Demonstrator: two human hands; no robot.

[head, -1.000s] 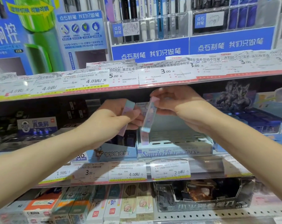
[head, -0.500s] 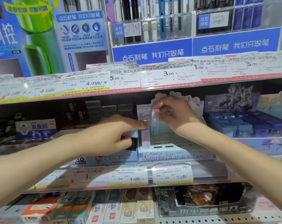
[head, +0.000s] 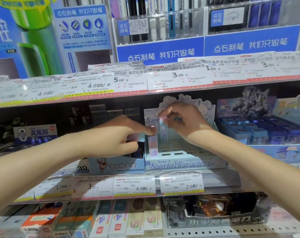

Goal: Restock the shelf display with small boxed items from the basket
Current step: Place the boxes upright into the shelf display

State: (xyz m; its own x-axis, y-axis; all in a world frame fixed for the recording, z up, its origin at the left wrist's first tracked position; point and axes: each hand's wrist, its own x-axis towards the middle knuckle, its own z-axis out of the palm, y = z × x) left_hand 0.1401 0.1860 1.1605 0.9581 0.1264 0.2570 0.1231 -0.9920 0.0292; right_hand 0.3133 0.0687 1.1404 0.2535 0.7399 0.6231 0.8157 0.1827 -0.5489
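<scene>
A pale blue slotted display box [head: 185, 164] sits on the middle shelf. Two slim pastel pink-and-blue boxed items stand upright at its left end. My left hand [head: 118, 136] touches the top of the front box [head: 152, 146] with a fingertip and clutches more pastel boxes [head: 137, 137] in its palm. My right hand [head: 185, 121] pinches the top of the rear box [head: 163, 131], which stands in a slot further back. The basket is out of view.
The shelf edge above [head: 145, 83] hangs low over my hands, covered in price tags. A dark blue display box [head: 266, 133] stands to the right, another pale box [head: 116, 166] to the left. Pen racks fill the top shelf, small cartons [head: 111, 220] the bottom.
Both hands moved in under the upper shelf and lowered the two slim boxes from mid-air into the display box's left slots. The camera has moved closer.
</scene>
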